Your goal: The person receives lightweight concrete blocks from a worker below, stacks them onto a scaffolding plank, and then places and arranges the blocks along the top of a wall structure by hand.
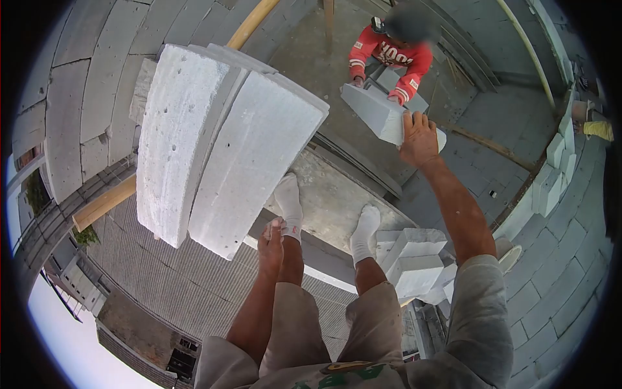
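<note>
My right hand (420, 138) reaches forward with its fingers over the near end of a grey concrete block (376, 111). A co-worker in a red sweatshirt (395, 59) holds the same block from below with both hands. My left hand (271, 241) hangs low beside my left shin, its fingers curled together. Whether anything is inside them is hidden. Close to that hand, large pale concrete blocks (249, 152) are stacked side by side on the left.
I stand in white socks on a narrow board (330, 201) high above a corrugated roof (155, 259). More blocks (414, 259) are piled by my right foot. Block walls (557, 272) rise on both sides. A wooden pole (107, 204) sticks out left of the stack.
</note>
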Demonstrator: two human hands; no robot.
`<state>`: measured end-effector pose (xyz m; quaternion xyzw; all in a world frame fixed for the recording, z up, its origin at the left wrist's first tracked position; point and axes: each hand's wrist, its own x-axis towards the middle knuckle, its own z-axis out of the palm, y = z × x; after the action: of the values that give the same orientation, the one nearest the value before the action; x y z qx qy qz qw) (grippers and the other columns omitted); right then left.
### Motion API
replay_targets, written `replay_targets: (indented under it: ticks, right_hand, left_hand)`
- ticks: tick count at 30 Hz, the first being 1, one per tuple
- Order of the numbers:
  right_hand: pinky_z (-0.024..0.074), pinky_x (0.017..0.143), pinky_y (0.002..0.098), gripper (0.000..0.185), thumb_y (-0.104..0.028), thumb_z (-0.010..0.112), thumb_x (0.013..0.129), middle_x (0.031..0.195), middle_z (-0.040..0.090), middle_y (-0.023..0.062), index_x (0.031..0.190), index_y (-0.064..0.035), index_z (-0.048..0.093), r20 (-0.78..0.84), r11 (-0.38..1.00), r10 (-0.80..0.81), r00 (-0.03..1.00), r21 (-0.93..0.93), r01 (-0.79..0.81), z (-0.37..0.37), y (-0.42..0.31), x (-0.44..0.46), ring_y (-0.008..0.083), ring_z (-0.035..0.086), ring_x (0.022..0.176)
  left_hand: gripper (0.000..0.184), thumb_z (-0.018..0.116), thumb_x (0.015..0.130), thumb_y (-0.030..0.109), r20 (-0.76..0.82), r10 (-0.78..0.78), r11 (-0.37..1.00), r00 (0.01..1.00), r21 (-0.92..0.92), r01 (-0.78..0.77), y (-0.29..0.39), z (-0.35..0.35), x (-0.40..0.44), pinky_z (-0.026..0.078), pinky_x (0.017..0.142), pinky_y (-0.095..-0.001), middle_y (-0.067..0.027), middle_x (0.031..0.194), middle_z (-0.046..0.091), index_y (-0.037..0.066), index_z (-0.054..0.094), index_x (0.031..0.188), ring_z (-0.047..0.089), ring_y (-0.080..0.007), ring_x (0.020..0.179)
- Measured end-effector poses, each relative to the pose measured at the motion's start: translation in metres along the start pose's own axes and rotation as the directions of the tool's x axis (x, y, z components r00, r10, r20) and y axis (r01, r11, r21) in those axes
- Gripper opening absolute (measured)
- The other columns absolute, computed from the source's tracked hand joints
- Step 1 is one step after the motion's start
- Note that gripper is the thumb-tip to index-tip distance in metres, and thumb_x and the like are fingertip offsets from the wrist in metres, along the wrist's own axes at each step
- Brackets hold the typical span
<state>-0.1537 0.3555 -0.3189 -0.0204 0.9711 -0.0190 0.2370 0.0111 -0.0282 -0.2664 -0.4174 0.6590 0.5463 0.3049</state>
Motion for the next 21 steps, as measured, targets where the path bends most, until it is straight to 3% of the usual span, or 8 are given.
replay_targets:
  ticks: [2,6,9,13,14,15,18,21]
  right_hand:
    - [0.0383,0.091,0.0446,0.079,-0.021,0.078,0.058,0.109,0.046,0.0153,0.123,-0.0012,0.037,-0.055,0.994,0.079,0.995,0.084,-0.074,-0.051,0.004,-0.031,0.0315,0.047,0.107]
    - [0.0438,0.084,0.0435,0.081,-0.018,0.081,0.052,0.106,0.047,0.0178,0.117,0.0007,0.037,-0.222,0.936,0.236,0.946,0.315,-0.160,-0.175,0.007,-0.121,0.0359,0.050,0.101]
    - [0.0473,0.083,0.0424,0.079,-0.018,0.081,0.054,0.104,0.048,0.0165,0.118,-0.0003,0.037,-0.023,0.750,0.431,0.902,0.565,-0.344,-0.297,0.012,-0.206,0.0313,0.054,0.102]
    - [0.0403,0.089,0.0460,0.106,-0.061,0.079,0.054,0.112,0.044,0.0157,0.127,0.0015,0.037,-0.108,0.677,0.589,0.801,0.607,-0.417,-0.411,0.039,-0.324,0.0331,0.046,0.112]
    - [0.0371,0.092,0.0469,0.113,-0.068,0.075,0.052,0.119,0.045,0.0168,0.131,0.0029,0.036,-0.173,0.764,0.565,0.807,0.479,-0.432,-0.428,0.059,-0.354,0.0343,0.045,0.113]
    - [0.0364,0.092,0.0463,0.113,-0.068,0.075,0.052,0.121,0.045,0.0168,0.132,0.0030,0.036,-0.133,0.690,0.631,0.764,0.547,-0.475,-0.445,0.054,-0.366,0.0340,0.047,0.112]
    - [0.0365,0.092,0.0437,0.108,-0.063,0.074,0.054,0.121,0.048,0.0164,0.132,0.0035,0.038,-0.063,0.603,0.707,0.705,0.575,-0.553,-0.448,0.080,-0.416,0.0321,0.049,0.108]
    - [0.0374,0.092,0.0409,0.099,-0.056,0.073,0.057,0.117,0.052,0.0155,0.130,0.0037,0.041,-0.022,0.500,0.761,0.649,0.656,-0.564,-0.413,0.101,-0.420,0.0297,0.050,0.107]
  left_hand:
    - [0.060,0.047,0.092,0.050,0.025,-0.018,0.997,1.000,-0.079,0.020,-0.003,0.021,-0.001,0.042,0.091,-0.0340,-0.0165,0.115,0.059,-0.002,0.051,0.122,0.057,-0.0233,0.105]
    - [0.068,0.040,0.093,0.052,0.012,0.010,0.991,1.000,0.134,-0.012,-0.009,0.081,0.007,0.037,0.098,-0.0341,-0.0245,0.121,0.053,-0.008,0.048,0.125,0.049,-0.0334,0.115]
    - [0.084,0.037,0.090,0.060,-0.040,0.007,0.993,0.999,0.122,-0.002,0.022,0.134,-0.007,0.027,0.107,-0.0362,-0.0332,0.136,0.037,-0.013,0.037,0.132,0.034,-0.0400,0.130]
    - [0.095,0.031,0.087,0.069,0.017,-0.028,0.999,0.999,0.038,0.027,-0.004,0.207,0.009,0.026,0.108,-0.0364,-0.0317,0.137,0.035,-0.013,0.033,0.134,0.034,-0.0390,0.130]
    - [0.095,0.029,0.086,0.071,0.126,-0.037,0.990,0.991,-0.132,0.054,0.014,0.217,-0.006,0.027,0.107,-0.0369,-0.0300,0.137,0.037,-0.011,0.034,0.134,0.036,-0.0387,0.129]
    - [0.096,0.027,0.085,0.072,0.235,-0.020,0.952,0.972,-0.293,0.091,0.034,0.220,-0.023,0.028,0.106,-0.0375,-0.0284,0.137,0.038,-0.010,0.035,0.134,0.037,-0.0384,0.128]
    - [0.093,0.025,0.085,0.073,0.244,-0.124,0.969,0.962,-0.179,0.171,0.049,0.198,-0.045,0.031,0.104,-0.0388,-0.0261,0.133,0.044,-0.006,0.044,0.131,0.042,-0.0372,0.124]
    - [0.093,0.022,0.085,0.074,0.073,-0.184,0.983,0.980,0.018,0.183,0.066,0.153,-0.064,0.033,0.102,-0.0408,-0.0260,0.127,0.050,-0.004,0.051,0.125,0.046,-0.0368,0.121]
